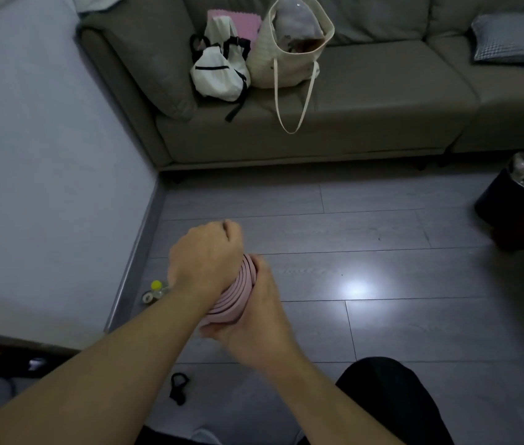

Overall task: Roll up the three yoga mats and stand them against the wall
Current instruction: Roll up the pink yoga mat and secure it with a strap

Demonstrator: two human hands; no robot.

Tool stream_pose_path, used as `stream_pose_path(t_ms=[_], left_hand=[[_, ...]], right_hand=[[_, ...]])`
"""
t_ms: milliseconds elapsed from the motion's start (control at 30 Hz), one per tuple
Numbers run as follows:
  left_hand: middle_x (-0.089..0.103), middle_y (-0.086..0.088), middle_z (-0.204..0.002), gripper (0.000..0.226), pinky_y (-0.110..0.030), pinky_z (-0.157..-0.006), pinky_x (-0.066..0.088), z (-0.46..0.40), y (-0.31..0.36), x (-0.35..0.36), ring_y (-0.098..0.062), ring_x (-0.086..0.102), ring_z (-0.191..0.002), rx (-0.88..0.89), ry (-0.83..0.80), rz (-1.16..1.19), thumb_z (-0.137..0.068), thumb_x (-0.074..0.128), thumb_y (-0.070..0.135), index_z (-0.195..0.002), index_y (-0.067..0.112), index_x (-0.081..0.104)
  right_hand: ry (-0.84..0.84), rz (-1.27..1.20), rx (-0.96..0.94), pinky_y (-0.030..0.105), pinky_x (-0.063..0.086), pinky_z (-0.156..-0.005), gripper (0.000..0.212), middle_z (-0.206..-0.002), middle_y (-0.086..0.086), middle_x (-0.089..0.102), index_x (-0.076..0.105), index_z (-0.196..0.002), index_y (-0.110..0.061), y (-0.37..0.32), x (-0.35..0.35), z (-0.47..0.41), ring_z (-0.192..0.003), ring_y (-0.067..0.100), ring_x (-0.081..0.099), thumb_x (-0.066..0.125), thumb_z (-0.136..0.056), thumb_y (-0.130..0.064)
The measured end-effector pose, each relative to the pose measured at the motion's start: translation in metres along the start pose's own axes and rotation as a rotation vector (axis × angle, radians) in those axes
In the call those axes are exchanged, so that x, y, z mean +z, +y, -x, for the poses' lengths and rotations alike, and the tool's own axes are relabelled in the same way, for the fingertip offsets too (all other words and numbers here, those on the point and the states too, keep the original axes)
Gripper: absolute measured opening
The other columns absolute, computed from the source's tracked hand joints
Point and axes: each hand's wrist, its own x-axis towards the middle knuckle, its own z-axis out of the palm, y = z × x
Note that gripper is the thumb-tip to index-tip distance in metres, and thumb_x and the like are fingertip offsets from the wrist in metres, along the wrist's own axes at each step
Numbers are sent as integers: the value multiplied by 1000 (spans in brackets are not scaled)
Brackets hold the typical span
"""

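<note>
A rolled pink yoga mat [234,295] stands on end between my hands, its spiral top facing the camera. My left hand [204,256] wraps over the top and far side of the roll, fingers curled round it. From the near right side my right hand [262,319] grips the roll, thumb along its edge. Most of the roll's length is hidden under my hands. The pale wall [45,187] runs along the left, about a hand's width from the roll. No other mats show on the floor.
A grey sofa [350,107] fills the back, carrying a white backpack [218,72], a cream tote bag [289,53] and a pink pad [241,24]. A dark bin [517,200] stands at right. A small bottle [156,289] lies by the baseboard. A black strap [178,387] lies on the floor.
</note>
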Motion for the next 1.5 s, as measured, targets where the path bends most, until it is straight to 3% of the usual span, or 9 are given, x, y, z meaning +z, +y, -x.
stream_pose_path(t_ms=[300,433,567,700,900,1067,1233,1367,1500], left_hand=[[62,-2,-68,50,-37,-64,40,5,-34,-22,-19,55,-65,-82,-103,81,-106,34,39,-67,16,54],[69,-5,-77,41,-42,-71,50,9,-74,-19,-25,62,-76,-186,-142,339,-103,42,31,-77,10,66],[72,-2,-87,36,-37,-73,47,12,-121,-8,-19,64,-85,-297,-185,606,-103,43,22,-83,12,71],[71,1,-85,26,-39,-79,52,8,-178,24,-18,66,-84,-323,-238,595,-102,52,28,-87,16,69],[71,4,-76,9,-40,-78,56,2,-308,114,-20,69,-79,-493,-196,686,-86,64,31,-81,24,66],[68,9,-86,13,-31,-72,53,13,-388,196,-11,65,-80,-579,-191,637,-91,72,21,-87,29,63],[66,2,-97,28,-36,-80,55,39,-429,285,-22,66,-88,-555,-433,472,-84,73,7,-88,30,59],[52,-6,-127,39,-33,-87,47,83,-445,346,-21,55,-104,-360,-694,91,-85,69,5,-120,15,57],[49,-8,-144,48,-34,-103,48,101,-447,377,-23,54,-123,-365,-782,-71,-95,65,17,-141,16,50]], right_hand=[[-46,75,-53,26,50,-103,90,-136,-15,49,43,-142,-37,-16,9,-6,-123,5,52,94,-68,-50],[-144,323,-287,31,45,-101,86,-125,-16,50,49,-139,-25,-30,9,-12,-114,8,49,87,-68,-54],[-201,588,-420,32,43,-94,99,-122,-8,51,42,-152,-25,-40,23,-20,-108,17,46,81,-64,-51],[-289,795,-389,41,46,-84,92,-112,-3,46,45,-141,-27,-23,58,-24,-100,22,45,80,-58,-45],[-465,916,-257,44,48,-86,90,-111,-2,45,44,-137,-30,49,151,-41,-102,25,46,80,-56,-48],[-589,904,-190,41,48,-91,99,-119,-2,46,37,-141,-32,100,222,-46,-108,24,44,86,-57,-48],[-661,926,-151,42,48,-95,100,-121,1,46,34,-145,-29,140,258,-48,-108,26,45,83,-59,-42],[-682,946,-152,43,46,-94,92,-118,2,47,38,-142,-26,160,265,-43,-105,29,45,77,-59,-38],[-670,949,-176,41,46,-91,89,-117,2,47,40,-142,-26,162,262,-47,-103,28,45,75,-61,-40]])
